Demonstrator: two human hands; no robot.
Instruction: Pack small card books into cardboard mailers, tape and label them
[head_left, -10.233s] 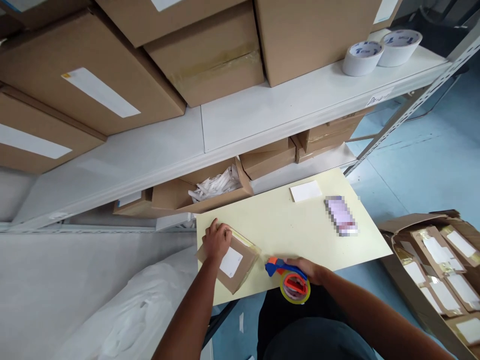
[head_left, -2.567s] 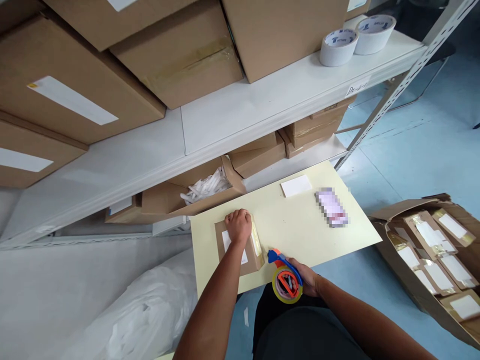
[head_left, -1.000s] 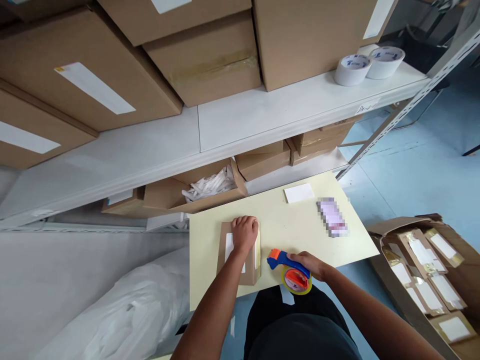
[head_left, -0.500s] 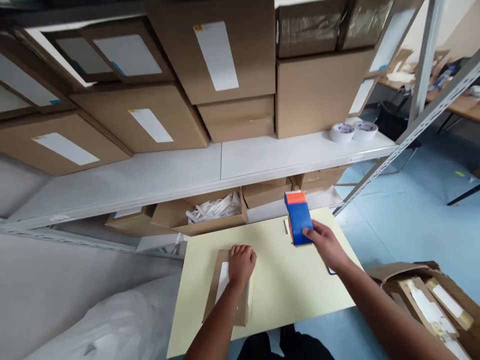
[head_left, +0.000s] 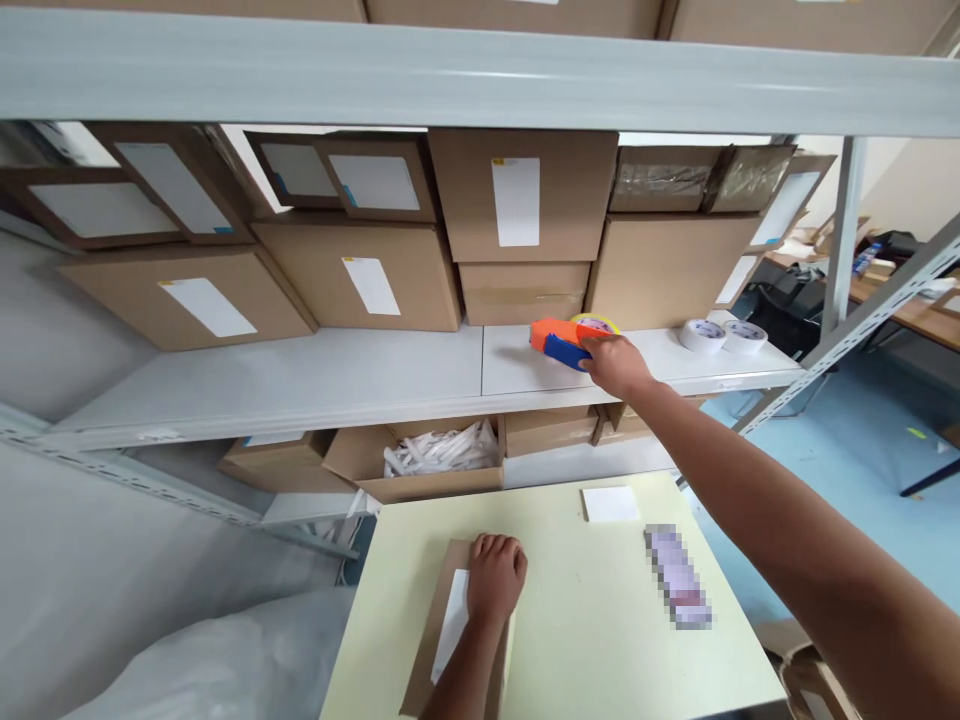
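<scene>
My right hand (head_left: 616,365) is stretched out to the white shelf (head_left: 375,375) and grips a blue and orange tape dispenser (head_left: 564,343) with a yellowish roll, held just above the shelf board. My left hand (head_left: 495,578) rests with curled fingers on a flat brown cardboard parcel (head_left: 435,640) with a white label, lying at the near left of the pale yellow table (head_left: 577,620).
Brown cartons (head_left: 360,285) with white labels fill the shelf. Two white tape rolls (head_left: 721,335) sit at its right end. Below, an open box (head_left: 427,460) holds white items. A white card (head_left: 609,503) and a blurred object (head_left: 676,577) lie on the table. White bag (head_left: 195,670) at lower left.
My right hand lifted the tape dispenser off the table and carried it up to the shelf. My head tilted upward. My left hand stayed on the parcel.
</scene>
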